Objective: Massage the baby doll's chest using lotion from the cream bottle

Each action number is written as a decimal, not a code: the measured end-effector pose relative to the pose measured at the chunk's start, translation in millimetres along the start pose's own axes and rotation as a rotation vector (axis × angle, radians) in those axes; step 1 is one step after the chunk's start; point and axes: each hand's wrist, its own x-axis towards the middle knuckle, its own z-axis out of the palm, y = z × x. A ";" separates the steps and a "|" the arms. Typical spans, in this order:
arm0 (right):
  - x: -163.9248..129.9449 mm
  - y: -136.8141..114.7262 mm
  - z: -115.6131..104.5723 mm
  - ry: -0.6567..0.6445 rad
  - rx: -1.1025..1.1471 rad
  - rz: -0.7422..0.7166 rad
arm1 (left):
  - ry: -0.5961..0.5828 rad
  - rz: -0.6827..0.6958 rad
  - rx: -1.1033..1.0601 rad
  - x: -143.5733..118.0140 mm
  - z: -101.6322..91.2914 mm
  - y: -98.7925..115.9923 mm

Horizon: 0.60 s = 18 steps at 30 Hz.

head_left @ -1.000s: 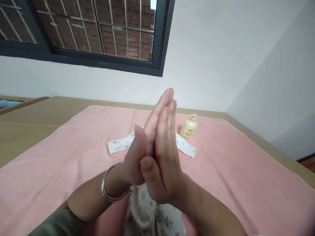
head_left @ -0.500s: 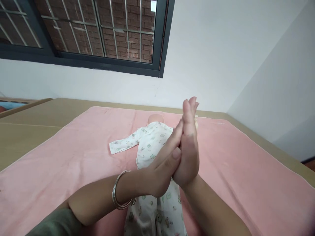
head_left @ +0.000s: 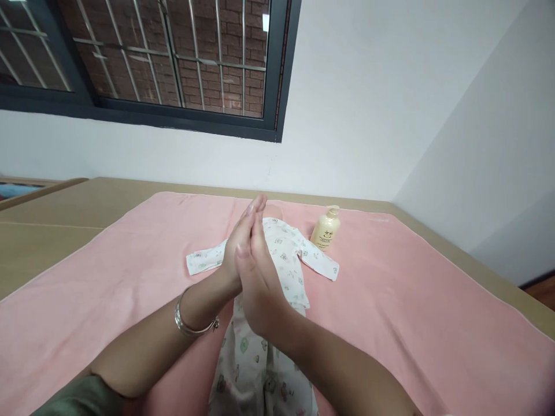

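Note:
My left hand (head_left: 237, 241), with a silver bangle (head_left: 186, 323) on its wrist, lies flat against my right hand (head_left: 265, 289). The palms press together with fingers stretched out and pointing up and away; any film between them is hidden. Beneath and beyond them lies a baby doll (head_left: 288, 266) in a white printed top and matching trousers (head_left: 255, 361), arms spread to the sides. My fingers partly cover its head (head_left: 274, 211) and chest. To the right of the doll's shoulder stands a pale yellow pump bottle (head_left: 326, 230), apart from both hands.
A pink blanket (head_left: 390, 300) covers most of the wooden surface (head_left: 56, 222), which has a raised edge at the left. A white wall (head_left: 347, 115) and a dark-framed barred window (head_left: 182, 63) rise behind. Another wall (head_left: 515, 156) stands at the right.
The joined hands have moved left and slid against each other, so the right thumb now shows in front. The pump bottle and the doll's right-side sleeve have come into sight.

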 end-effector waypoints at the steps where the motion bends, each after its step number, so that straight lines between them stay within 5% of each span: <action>1: 2.9 1.2 -1.6 -0.011 0.019 0.022 | 0.021 0.010 0.016 6.3 -2.6 -3.0; 6: 24.4 22.5 -21.7 -0.082 0.033 0.059 | 0.221 -0.050 0.059 53.4 -25.3 -29.6; 10: 44.1 50.2 -36.7 -0.071 -0.304 0.021 | 0.237 0.046 0.327 81.8 -47.3 -62.2; 14: 58.8 86.2 -29.9 -0.071 -0.690 0.046 | 0.276 0.038 0.540 82.6 -57.5 -97.9; 18: 65.2 119.0 -17.1 -0.158 -0.812 -0.015 | 0.309 0.076 0.648 74.7 -58.3 -121.3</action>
